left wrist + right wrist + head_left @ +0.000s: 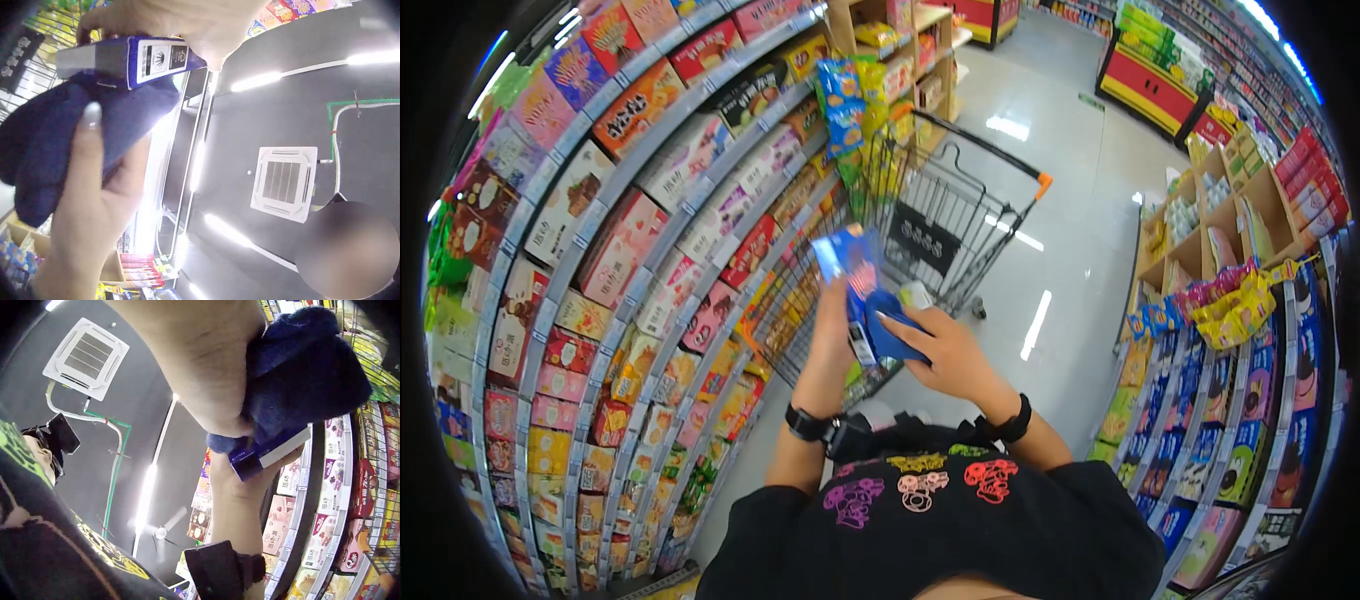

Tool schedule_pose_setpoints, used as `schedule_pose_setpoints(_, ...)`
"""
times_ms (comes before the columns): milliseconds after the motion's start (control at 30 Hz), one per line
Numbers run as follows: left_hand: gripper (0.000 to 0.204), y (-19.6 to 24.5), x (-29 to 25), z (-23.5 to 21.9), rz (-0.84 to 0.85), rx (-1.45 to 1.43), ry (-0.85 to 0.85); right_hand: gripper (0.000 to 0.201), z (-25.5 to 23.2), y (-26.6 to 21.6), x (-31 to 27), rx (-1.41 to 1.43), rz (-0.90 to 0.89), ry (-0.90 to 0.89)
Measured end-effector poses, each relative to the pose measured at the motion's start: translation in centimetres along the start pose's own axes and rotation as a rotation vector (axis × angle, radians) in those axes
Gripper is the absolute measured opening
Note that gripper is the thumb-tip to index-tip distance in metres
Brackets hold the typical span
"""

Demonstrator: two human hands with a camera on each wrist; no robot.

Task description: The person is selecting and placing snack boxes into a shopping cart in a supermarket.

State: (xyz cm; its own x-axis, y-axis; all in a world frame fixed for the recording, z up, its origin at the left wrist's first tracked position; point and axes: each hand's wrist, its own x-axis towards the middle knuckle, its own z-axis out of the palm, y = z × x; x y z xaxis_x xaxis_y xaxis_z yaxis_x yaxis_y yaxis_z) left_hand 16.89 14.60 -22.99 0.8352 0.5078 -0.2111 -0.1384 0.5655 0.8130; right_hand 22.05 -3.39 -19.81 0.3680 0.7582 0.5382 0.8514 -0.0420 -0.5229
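In the head view, my left hand (831, 330) grips a blue packaged box (847, 262), held up in front of the shopping cart. My right hand (953, 358) holds a folded dark blue cloth (890, 338) against the side of the box. Seen from the left wrist, the cloth (47, 140) lies along the box (115, 62), whose end carries a white printed label. The right thumb presses on the fabric there. From the right wrist, the cloth (306, 375) bunches over the box (269, 453) and covers much of it.
A wire shopping cart (935, 190) stands just ahead, near the left shelf (625, 230) packed with boxed snacks. Along the right runs another shelf of packages (1245, 400), with wooden bins (1225, 200) above. Tiled floor (1050, 210) stretches ahead towards red and yellow display stands (1150, 90).
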Motion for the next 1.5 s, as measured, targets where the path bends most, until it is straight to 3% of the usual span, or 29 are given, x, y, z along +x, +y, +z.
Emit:
schedule_pose_setpoints(67, 0.055, 1.4, -0.1, 0.0, -0.016, -0.092, 0.058, 0.061, 0.5, 0.5, -1.0, -0.033, 0.07, -0.029)
schedule_pose_setpoints(167, 0.056, 2.5, -0.7, 0.4, 0.021, -0.166, 0.0, 0.064, 0.4, 1.0, -1.6, -0.109, 0.174, -0.02)
schedule_pose_setpoints(200, 0.04, 2.6, -0.9, 1.1, 0.062, -0.243, 0.006, 0.063, 0.1, 0.9, -1.5, -0.088, 0.184, 0.041)
schedule_pose_setpoints(300, 0.049, 2.1, -1.1, 1.2, -0.024, -0.393, 0.106, 0.065, -0.4, 0.5, -1.5, -0.019, 0.218, 0.233)
schedule_pose_setpoints(400, 0.049, 1.2, -1.3, 1.2, -0.12, -0.457, 0.129, 0.067, -0.3, -0.2, -1.9, -0.019, 0.208, 0.284)
schedule_pose_setpoints(433, 0.05, 0.7, -1.4, 1.4, -0.132, -0.472, 0.139, 0.069, -0.2, -0.3, -1.8, -0.074, 0.122, 0.23)
schedule_pose_setpoints(533, 0.054, 0.3, -2.0, 2.3, -0.214, -0.531, 0.239, 0.07, 0.5, -0.5, -1.8, -0.176, 0.098, 0.182)
schedule_pose_setpoints(633, 0.055, 1.2, -2.5, 3.0, -0.314, -0.62, 0.373, 0.069, 1.2, 0.3, -2.2, -0.226, 0.21, 0.139)
schedule_pose_setpoints(733, 0.052, 1.0, -2.2, 2.3, -0.231, -0.539, 0.359, 0.067, 0.4, 1.7, -2.2, -0.207, 0.282, 0.109)
schedule_pose_setpoints(767, 0.045, 1.1, -2.4, 1.9, -0.215, -0.472, 0.272, 0.066, -0.4, 1.9, -1.9, -0.182, 0.303, 0.13)
schedule_pose_setpoints(833, 0.039, -0.3, -1.3, 0.3, -0.144, -0.443, 0.341, 0.063, -1.9, 2.2, -1.3, -0.145, 0.322, 0.22)
schedule_pose_setpoints(933, 0.03, -2.1, -0.9, -0.4, 0.003, -0.277, 0.37, 0.063, -4.0, 0.5, 0.2, -0.214, 0.199, 0.19)
schedule_pose_setpoints(1000, 0.034, -2.5, -1.4, 0.7, 0.109, -0.149, 0.39, 0.063, -3.6, -0.7, 0.7, -0.264, 0.122, 0.055)
schedule_pose_setpoints(1033, 0.042, -2.0, -1.9, 1.0, 0.064, -0.127, 0.345, 0.062, -3.0, -1.2, 0.8, -0.267, 0.097, -0.007)
schedule_pose_setpoints(1133, 0.042, -2.2, -1.8, 1.0, 0.247, -0.059, 0.271, 0.062, -0.5, -1.8, 0.4, -0.287, 0.071, -0.092)
schedule_pose_setpoints(1300, 0.054, -0.8, -1.0, -0.6, 0.186, -0.087, 0.393, 0.059, -0.3, -0.6, -0.8, -0.232, 0.195, -0.174)
schedule_pose_setpoints(1400, 0.041, -0.8, -0.4, -2.2, 0.193, -0.174, 0.269, 0.055, -0.3, 2.8, -2.0, -0.082, 0.274, -0.098)
schedule_pose_setpoints(1500, 0.041, -1.1, -0.5, -2.7, -0.028, -0.288, 0.019, 0.05, 1.1, 6.2, -3.7, 0.149, 0.43, 0.019)
